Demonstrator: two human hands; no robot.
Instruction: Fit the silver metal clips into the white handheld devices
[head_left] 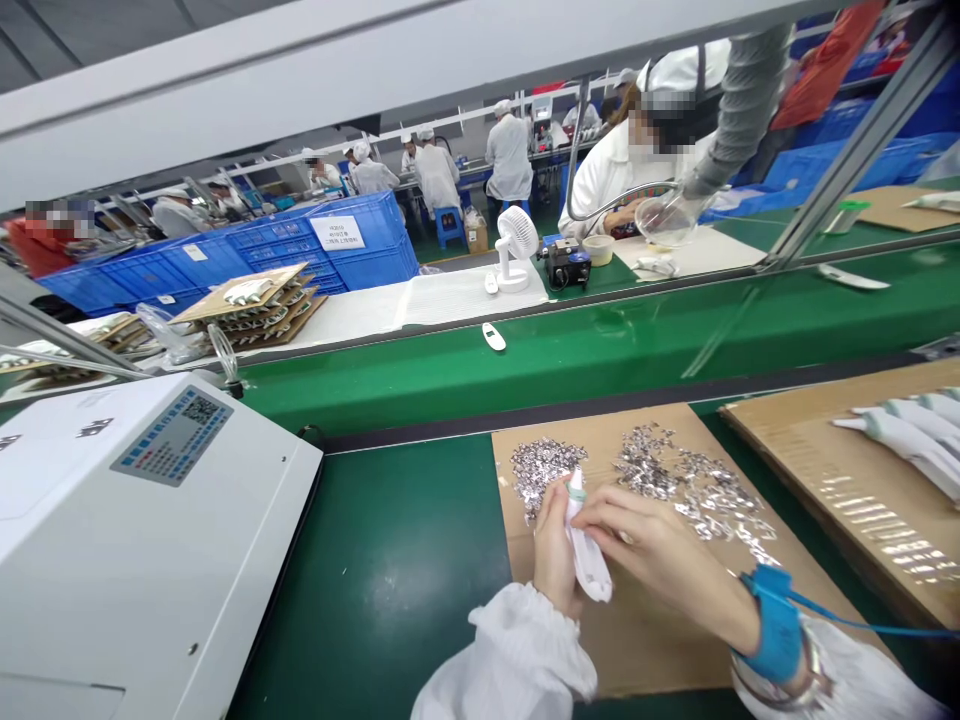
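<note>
A white device with a pale green ring and a narrow tip [589, 560] is held upright, tip away from me, over the cardboard sheet [637, 650]. My left hand [553, 550] wraps round its left side. The fingertips of my right hand [645, 540] are pinched together at the device near the green ring; anything small between them is hidden. On the cardboard just beyond lie two piles of small shiny metal pieces, one on the left [544, 465] and a more spread one on the right [675, 475]. A blue strap with a cord circles my right wrist.
A white machine [150, 540] stands at the left. At the right, a cardboard board [825, 440] bears several white devices and metal strips. Beyond the green ledge are a small fan [514, 250], blue crates and a person in white.
</note>
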